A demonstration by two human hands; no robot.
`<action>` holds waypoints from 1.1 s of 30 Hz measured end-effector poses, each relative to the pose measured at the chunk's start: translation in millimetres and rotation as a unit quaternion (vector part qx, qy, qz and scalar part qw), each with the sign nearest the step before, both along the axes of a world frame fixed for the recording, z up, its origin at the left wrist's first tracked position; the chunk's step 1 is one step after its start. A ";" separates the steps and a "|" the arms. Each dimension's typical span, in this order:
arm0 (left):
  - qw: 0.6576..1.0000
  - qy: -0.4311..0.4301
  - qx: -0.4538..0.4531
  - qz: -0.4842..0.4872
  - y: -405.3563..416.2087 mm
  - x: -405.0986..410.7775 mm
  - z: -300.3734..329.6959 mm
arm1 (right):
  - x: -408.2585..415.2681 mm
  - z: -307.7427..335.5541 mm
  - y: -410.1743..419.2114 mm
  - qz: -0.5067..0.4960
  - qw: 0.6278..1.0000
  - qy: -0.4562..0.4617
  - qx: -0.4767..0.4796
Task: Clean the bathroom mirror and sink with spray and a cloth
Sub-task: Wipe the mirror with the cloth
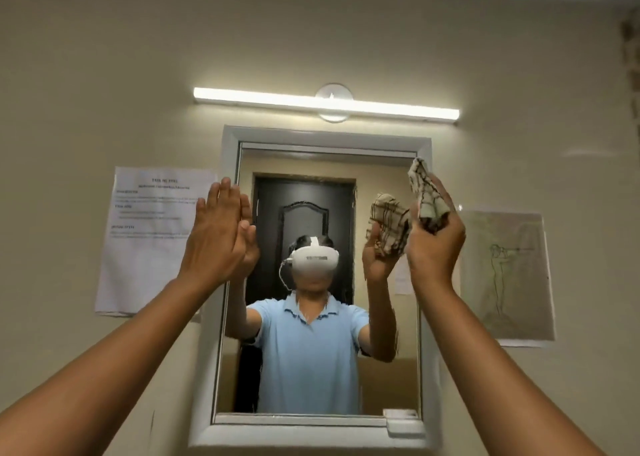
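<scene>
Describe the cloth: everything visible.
The cloth is a beige woven rag with dark brown check lines, crumpled into a bunch. The right hand holds it in a curled grip, one corner poking up above the fingers. It sits against the mirror glass near the upper right edge of the frame, and its reflection shows beside it. Wetness cannot be judged.

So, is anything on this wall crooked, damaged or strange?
Yes. The light bar above the mirror slopes down to the right. The printed sheet left of the mirror hangs tilted. The wall's top right edge looks stained or flaking. The right hand grips the cloth normally.
</scene>
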State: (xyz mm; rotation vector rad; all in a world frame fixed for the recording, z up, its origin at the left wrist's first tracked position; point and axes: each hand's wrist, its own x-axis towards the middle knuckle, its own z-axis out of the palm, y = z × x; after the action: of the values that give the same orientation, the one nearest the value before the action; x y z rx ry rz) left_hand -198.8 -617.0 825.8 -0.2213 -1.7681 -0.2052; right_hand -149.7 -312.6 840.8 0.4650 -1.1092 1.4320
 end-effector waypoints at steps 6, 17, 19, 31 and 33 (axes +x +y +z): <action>0.999 -0.008 -0.022 0.035 -10.8 -11.8 9.3 | -47.8 42.5 -1.2 -0.322 0.928 -0.074 0.173; 0.997 0.004 -0.081 0.017 -31.2 -20.5 6.5 | -87.8 46.9 -63.1 -0.409 0.872 -0.099 0.250; 0.996 0.011 -0.086 0.008 -31.8 -21.8 5.7 | -87.9 48.0 -79.8 -0.412 0.863 -0.087 0.277; 0.996 0.026 -0.078 -0.046 -32.7 -20.4 2.9 | -80.4 65.2 -193.6 -0.404 0.796 -0.005 0.450; 0.995 0.027 -0.071 -0.060 -32.6 -21.7 1.4 | -79.6 68.0 -204.8 -0.401 0.794 0.005 0.457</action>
State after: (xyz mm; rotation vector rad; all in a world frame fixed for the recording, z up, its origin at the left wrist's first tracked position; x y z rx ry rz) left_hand -220.5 -649.6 827.2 -0.4314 -1.7186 -0.1584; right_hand -229.3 -517.3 908.8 0.5547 -1.6895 0.0723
